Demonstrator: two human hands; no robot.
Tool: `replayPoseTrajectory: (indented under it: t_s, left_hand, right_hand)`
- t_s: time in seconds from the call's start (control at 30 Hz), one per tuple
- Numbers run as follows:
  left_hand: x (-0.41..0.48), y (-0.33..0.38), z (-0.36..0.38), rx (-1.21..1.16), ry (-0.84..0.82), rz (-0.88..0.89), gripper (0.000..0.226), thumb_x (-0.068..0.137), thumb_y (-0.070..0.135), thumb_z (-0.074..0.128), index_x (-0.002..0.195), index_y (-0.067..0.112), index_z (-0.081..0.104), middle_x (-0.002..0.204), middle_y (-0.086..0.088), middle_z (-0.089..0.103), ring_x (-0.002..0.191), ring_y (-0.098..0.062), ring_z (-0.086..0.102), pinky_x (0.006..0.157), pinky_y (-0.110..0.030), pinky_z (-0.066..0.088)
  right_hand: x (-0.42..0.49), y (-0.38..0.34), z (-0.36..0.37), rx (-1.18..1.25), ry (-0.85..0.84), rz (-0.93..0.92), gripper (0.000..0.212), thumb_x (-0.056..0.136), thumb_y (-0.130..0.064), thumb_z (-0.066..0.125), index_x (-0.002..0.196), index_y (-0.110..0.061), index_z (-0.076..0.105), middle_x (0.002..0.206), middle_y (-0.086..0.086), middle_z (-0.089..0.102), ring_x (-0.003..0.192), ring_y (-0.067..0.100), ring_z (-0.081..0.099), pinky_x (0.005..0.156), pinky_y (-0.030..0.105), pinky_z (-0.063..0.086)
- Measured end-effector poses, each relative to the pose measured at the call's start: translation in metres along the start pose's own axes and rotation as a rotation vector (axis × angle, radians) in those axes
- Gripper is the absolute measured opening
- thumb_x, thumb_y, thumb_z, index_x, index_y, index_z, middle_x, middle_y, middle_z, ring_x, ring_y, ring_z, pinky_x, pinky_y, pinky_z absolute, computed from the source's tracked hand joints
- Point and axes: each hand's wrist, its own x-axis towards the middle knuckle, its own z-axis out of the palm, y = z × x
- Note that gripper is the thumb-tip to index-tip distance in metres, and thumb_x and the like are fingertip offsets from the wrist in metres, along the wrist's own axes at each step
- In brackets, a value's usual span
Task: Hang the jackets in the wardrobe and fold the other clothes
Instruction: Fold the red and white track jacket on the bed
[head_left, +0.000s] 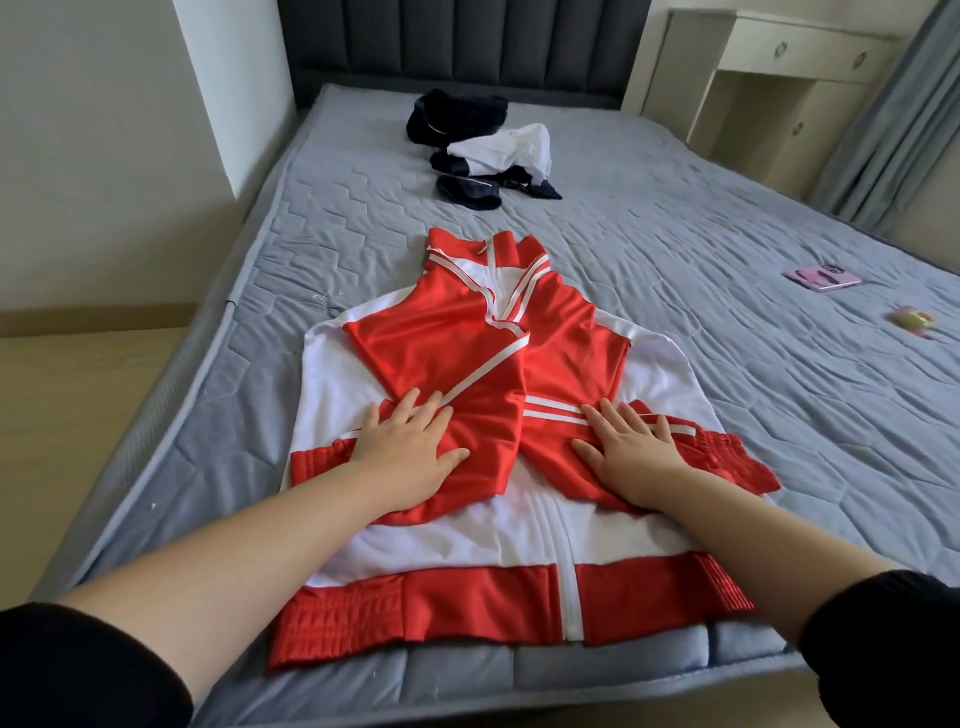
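Note:
A red and white zip jacket (467, 551) lies flat, front up, on the grey mattress (727, 364), collar pointing away from me. Both red sleeves are folded inward and cross over its chest. My left hand (410, 447) presses flat with straight fingers on the sleeve that ends at the left. My right hand (631, 449) lies flat, fingers spread, on the sleeve that ends at the right. A heap of dark navy and white clothes (483, 145) sits further up the bed near the headboard.
A pink flat object (823, 278) and a small pink-yellow item (911, 318) lie on the mattress's right side. A dark padded headboard (467, 47) stands at the back, a cream cabinet (769, 88) and grey curtain (904, 130) to the right. Wooden floor (67, 379) runs along the left.

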Motion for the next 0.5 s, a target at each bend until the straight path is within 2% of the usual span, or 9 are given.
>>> replayPoseTrajectory:
  t_s: [0.13,0.2,0.27,0.33,0.4,0.43,0.5]
  left_hand:
    - [-0.007,0.004,0.000,0.014,-0.005,-0.081,0.073,0.093,0.063,0.013,0.151,0.020,0.009,0.159,0.007,-0.003,0.146,-0.019,-0.006,0.111,-0.056,0.008]
    - [-0.008,0.007,-0.002,0.033,0.009,-0.107,0.075,0.092,0.065,0.013,0.151,0.018,0.010,0.159,0.005,-0.001,0.146,-0.020,-0.004,0.111,-0.057,0.008]
    - [-0.009,0.010,-0.003,0.058,0.026,-0.116,0.077,0.091,0.066,0.013,0.151,0.016,0.011,0.159,0.003,0.001,0.146,-0.022,-0.004,0.110,-0.059,0.007]
    - [-0.012,0.012,0.000,0.061,0.040,-0.115,0.079,0.091,0.066,0.014,0.151,0.015,0.009,0.159,0.002,0.000,0.146,-0.022,-0.005,0.110,-0.060,0.007]
    - [-0.016,0.013,0.003,0.047,0.045,-0.113,0.080,0.091,0.066,0.015,0.151,0.015,0.006,0.159,0.002,-0.003,0.146,-0.023,-0.007,0.110,-0.061,0.007]
    - [-0.017,0.014,0.005,0.038,0.049,-0.109,0.080,0.091,0.066,0.015,0.151,0.015,0.005,0.159,0.002,-0.004,0.145,-0.023,-0.007,0.110,-0.060,0.006]
    - [-0.019,0.013,0.007,0.011,0.065,-0.096,0.079,0.091,0.066,0.017,0.151,0.016,0.006,0.159,0.003,-0.004,0.145,-0.022,-0.008,0.111,-0.059,0.006]
  right_hand:
    - [-0.003,-0.006,-0.007,-0.037,-0.047,0.025,0.071,0.093,-0.062,0.019,0.151,-0.025,0.002,0.159,0.001,-0.003,0.146,0.021,-0.004,0.114,0.052,-0.005]
    - [-0.004,-0.014,-0.010,0.003,0.085,-0.026,0.071,0.093,-0.061,0.023,0.151,-0.025,0.002,0.159,0.002,-0.006,0.146,0.020,-0.007,0.114,0.049,-0.006]
    - [-0.009,-0.023,-0.008,0.037,0.196,-0.153,0.068,0.094,-0.056,0.027,0.151,-0.026,0.003,0.159,0.002,-0.005,0.146,0.019,-0.008,0.115,0.045,-0.006]
    - [-0.016,-0.031,-0.001,0.020,0.091,-0.253,0.064,0.096,-0.054,0.026,0.151,-0.028,0.004,0.159,0.000,-0.003,0.146,0.018,-0.007,0.115,0.044,-0.004]
    - [-0.020,-0.035,0.004,0.000,-0.021,-0.264,0.062,0.098,-0.052,0.024,0.151,-0.027,0.004,0.159,0.000,-0.003,0.146,0.017,-0.006,0.115,0.046,-0.003]
    - [-0.021,-0.036,0.003,0.023,-0.001,-0.264,0.061,0.098,-0.050,0.026,0.151,-0.026,0.008,0.159,0.000,0.001,0.146,0.016,-0.004,0.116,0.046,-0.002]
    - [-0.024,-0.041,-0.003,0.148,0.149,-0.296,0.056,0.097,-0.041,0.039,0.148,-0.019,0.026,0.156,0.002,0.019,0.145,0.018,0.012,0.117,0.042,0.007]
